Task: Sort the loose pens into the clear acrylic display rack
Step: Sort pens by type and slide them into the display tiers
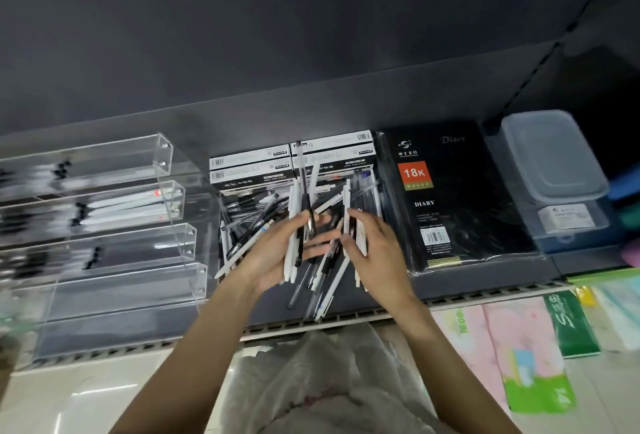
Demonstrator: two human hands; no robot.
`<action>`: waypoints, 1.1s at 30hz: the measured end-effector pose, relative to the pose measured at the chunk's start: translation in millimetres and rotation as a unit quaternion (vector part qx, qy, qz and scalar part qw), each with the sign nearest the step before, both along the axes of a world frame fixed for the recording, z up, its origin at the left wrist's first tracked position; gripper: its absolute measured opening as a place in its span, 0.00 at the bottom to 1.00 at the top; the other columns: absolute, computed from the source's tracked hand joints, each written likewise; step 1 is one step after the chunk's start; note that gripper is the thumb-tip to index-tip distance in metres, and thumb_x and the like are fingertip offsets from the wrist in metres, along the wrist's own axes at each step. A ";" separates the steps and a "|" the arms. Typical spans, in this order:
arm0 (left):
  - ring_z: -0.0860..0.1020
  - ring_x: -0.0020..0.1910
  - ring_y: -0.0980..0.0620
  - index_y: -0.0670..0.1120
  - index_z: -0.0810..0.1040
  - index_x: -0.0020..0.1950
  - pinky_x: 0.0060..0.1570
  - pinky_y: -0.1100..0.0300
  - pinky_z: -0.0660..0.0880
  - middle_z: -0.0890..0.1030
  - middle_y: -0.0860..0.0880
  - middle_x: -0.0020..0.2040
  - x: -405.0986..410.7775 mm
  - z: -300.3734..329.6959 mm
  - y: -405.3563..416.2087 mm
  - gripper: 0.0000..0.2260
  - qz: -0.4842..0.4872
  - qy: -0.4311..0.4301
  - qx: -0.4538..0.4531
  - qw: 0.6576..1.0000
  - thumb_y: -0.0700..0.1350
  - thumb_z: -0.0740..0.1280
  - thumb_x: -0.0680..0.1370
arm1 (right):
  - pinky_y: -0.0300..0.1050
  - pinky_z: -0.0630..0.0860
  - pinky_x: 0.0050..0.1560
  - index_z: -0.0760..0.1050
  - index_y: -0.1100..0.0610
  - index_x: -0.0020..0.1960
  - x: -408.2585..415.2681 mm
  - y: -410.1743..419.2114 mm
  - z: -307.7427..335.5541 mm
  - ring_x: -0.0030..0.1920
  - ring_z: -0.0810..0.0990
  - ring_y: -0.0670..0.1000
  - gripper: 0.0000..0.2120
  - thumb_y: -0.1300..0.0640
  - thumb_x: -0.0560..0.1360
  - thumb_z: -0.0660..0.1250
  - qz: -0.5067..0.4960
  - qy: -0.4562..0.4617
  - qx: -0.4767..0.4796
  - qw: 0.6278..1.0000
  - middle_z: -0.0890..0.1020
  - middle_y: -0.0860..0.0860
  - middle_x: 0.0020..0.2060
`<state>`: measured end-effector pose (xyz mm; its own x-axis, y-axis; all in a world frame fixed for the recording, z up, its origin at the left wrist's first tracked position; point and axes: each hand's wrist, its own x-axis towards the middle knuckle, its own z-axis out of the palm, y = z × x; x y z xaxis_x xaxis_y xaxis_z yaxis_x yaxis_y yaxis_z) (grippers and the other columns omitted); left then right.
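Observation:
A heap of loose pens (249, 222), black, white and clear, lies on the dark shelf in the middle. My left hand (277, 257) holds a small bundle of white and black pens (294, 225) upright over the heap. Just right of it, my right hand (374, 253) pinches a few white pens (348, 219). The clear acrylic display rack (180, 243) stands at the left, its tiers stepped. The upper tiers hold several pens; the lowest tiers look bare. The rack's left part is blurred.
Boxes of gel pens (291, 160) stand behind the heap. A black wrapped diary (457, 198) lies to the right, then a lidded plastic box (550, 156). Below the shelf edge (346, 321) are a white plastic bag (329, 374) and coloured packets (519, 347).

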<state>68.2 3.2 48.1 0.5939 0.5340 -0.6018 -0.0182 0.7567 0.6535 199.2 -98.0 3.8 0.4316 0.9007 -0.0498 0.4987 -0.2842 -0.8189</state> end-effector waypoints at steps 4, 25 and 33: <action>0.80 0.35 0.54 0.40 0.77 0.55 0.32 0.64 0.77 0.81 0.48 0.41 -19.4 -1.5 -8.8 0.10 -0.030 0.030 0.026 0.999 0.43 0.59 0.81 | 0.37 0.70 0.54 0.70 0.49 0.66 4.2 23.4 23.7 0.54 0.77 0.43 0.17 0.53 0.77 0.65 -0.038 0.219 0.035 0.974 0.78 0.45 0.57; 0.80 0.36 0.51 0.39 0.76 0.61 0.37 0.60 0.79 0.83 0.43 0.51 -49.8 4.5 -26.5 0.14 -0.045 -0.031 0.027 0.998 0.38 0.63 0.76 | 0.39 0.73 0.30 0.72 0.55 0.63 0.5 64.3 61.9 0.30 0.77 0.51 0.15 0.62 0.77 0.65 0.151 0.232 -0.001 0.961 0.79 0.50 0.29; 0.76 0.36 0.52 0.40 0.79 0.61 0.35 0.61 0.76 0.82 0.44 0.48 -50.2 -5.0 -31.4 0.16 -0.039 -0.115 -0.030 0.992 0.36 0.65 0.74 | 0.33 0.68 0.29 0.74 0.56 0.61 9.2 60.7 81.1 0.29 0.74 0.40 0.13 0.62 0.77 0.65 0.194 0.243 -0.057 0.949 0.79 0.43 0.30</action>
